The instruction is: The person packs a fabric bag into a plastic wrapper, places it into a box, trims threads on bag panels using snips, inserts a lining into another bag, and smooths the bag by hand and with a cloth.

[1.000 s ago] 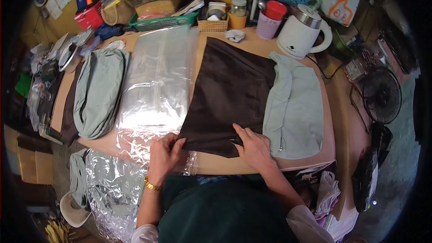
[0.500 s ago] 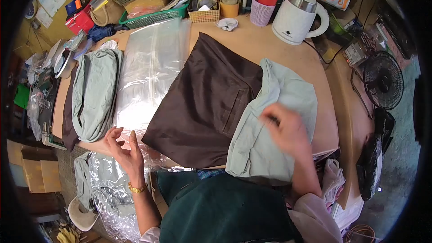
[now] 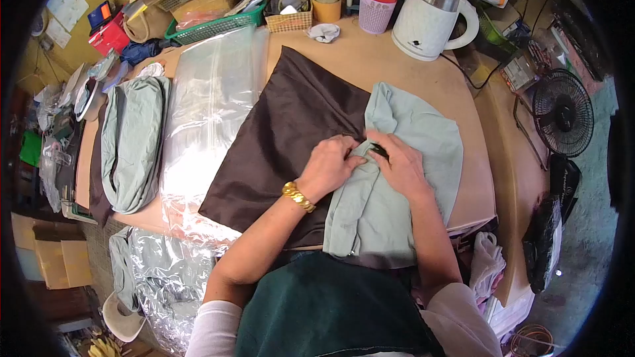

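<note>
A dark brown fabric piece (image 3: 264,152) lies on the table, with a pale green fabric piece (image 3: 423,132) joined or overlapping along its right side. My left hand (image 3: 329,166) is closed, its fingertips pinching the folded edge of the pale green fabric. Close beside it my right hand (image 3: 401,164) curls over the same edge. Between the right thumb and fingers shows a small dark object (image 3: 378,150), mostly hidden and too small to name. The brown piece's stitched pocket opening is now covered by my left hand.
Clear plastic bags (image 3: 211,92) lie left of the brown fabric, beside a folded pale green bundle (image 3: 135,139). Along the back stand a white electric kettle (image 3: 423,23), a purple cup (image 3: 376,14) and a green basket (image 3: 218,33). A black fan (image 3: 562,112) is at the right.
My left hand has swung right from the plastic bags onto the fabric edge. My right hand has moved slightly up and left to meet it. The view has shifted a little.
</note>
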`<act>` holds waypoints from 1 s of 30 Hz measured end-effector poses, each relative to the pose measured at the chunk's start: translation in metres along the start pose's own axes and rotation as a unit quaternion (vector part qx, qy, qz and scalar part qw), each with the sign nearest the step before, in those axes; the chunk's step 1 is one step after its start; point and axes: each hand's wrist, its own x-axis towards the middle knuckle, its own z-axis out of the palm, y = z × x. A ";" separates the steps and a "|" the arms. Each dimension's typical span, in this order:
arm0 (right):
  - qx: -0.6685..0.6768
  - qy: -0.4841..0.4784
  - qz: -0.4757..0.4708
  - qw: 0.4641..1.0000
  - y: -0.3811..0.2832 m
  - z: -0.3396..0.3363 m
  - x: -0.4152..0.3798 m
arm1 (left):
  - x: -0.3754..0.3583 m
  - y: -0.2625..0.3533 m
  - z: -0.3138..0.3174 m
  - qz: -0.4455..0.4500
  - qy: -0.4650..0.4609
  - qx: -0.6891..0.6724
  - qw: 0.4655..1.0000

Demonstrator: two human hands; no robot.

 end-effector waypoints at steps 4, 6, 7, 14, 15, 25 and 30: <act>0.019 -0.052 0.001 0.998 0.004 0.000 0.000 | -0.014 0.001 -0.035 -0.089 -0.047 -0.013 0.995; 0.066 -0.082 0.013 0.994 -0.001 0.001 0.000 | -0.026 0.006 -0.047 -0.128 -0.057 -0.026 0.990; 0.071 -0.085 0.014 0.994 -0.002 -0.001 0.001 | -0.033 0.006 -0.052 -0.162 -0.066 -0.040 0.984; 0.148 -0.110 0.087 0.979 0.013 -0.015 0.002 | -0.097 -0.043 -0.140 -0.290 0.179 0.010 0.940; 0.145 -0.110 0.093 0.979 0.014 -0.016 0.002 | -0.115 -0.068 -0.169 -0.311 0.225 0.056 0.922; 0.167 -0.114 0.115 0.972 0.031 -0.008 0.001 | -0.157 -0.054 -0.228 -0.250 0.360 0.238 0.867; 0.110 -0.165 0.074 0.977 0.004 -0.041 0.009 | -0.173 -0.051 -0.220 -0.342 0.209 0.258 0.879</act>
